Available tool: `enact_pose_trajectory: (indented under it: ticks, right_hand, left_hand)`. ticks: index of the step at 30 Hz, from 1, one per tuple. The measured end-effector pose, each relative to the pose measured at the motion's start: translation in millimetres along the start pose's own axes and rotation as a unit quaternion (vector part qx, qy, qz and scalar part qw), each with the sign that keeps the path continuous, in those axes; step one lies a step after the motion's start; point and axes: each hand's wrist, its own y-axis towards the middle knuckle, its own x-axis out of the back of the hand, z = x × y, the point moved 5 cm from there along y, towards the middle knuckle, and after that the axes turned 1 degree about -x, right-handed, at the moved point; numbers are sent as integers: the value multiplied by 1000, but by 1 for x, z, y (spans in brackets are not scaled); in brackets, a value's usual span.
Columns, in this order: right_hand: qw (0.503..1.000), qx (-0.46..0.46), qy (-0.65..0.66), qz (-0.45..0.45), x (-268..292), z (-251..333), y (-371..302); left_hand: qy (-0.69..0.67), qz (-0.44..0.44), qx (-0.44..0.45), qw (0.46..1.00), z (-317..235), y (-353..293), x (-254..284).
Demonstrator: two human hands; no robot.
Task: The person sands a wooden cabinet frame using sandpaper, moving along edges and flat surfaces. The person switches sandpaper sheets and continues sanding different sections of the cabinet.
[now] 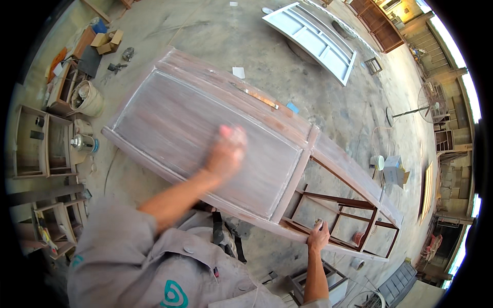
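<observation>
A wooden door (205, 138), brownish and streaked with whitish dust, lies flat before me, with a solid panel on its left and an open frame section on its right. Over the panel, my left hand (227, 153) is smeared by motion. Something pinkish and pale shows at its fingers, too blurred to name. At the near edge of the open section, my right hand (318, 237) is closed around the door's rail (300, 233). A small pale bit shows by its thumb.
Beneath the open section stands a dark wooden frame (374, 222). A pale blue panel (310, 41) lies beyond the door. On the left are a cardboard box (108, 42), a bucket (87, 97) and a can (83, 143). A standing fan (431, 102) is at right.
</observation>
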Motion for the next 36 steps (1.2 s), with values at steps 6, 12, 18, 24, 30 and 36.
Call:
enact_pose_trajectory:
  ticks: [6, 12, 18, 24, 30, 36]
  right_hand:
    - [1000, -18, 9, 0, 2, -4, -4]
    - [999, -1, 23, 24, 3, 0, -1]
    - [999, 6, 30, 12, 3, -3, 0]
    - [1000, 13, 18, 8, 2, -2, 0]
    - [1000, -1, 27, 8, 1, -6, -1]
    - [1000, 0, 19, 22, 5, 1, 1]
  left_hand:
    - [14, 138, 181, 974, 108, 13, 66]
    - [30, 6, -25, 999, -22, -11, 7]
    - [-1, 67, 158, 985, 131, -4, 79]
    - [8, 3, -36, 999, -17, -25, 25]
    - [73, 86, 90, 990, 112, -27, 81]
    - [-33, 69, -34, 996, -38, -38, 26]
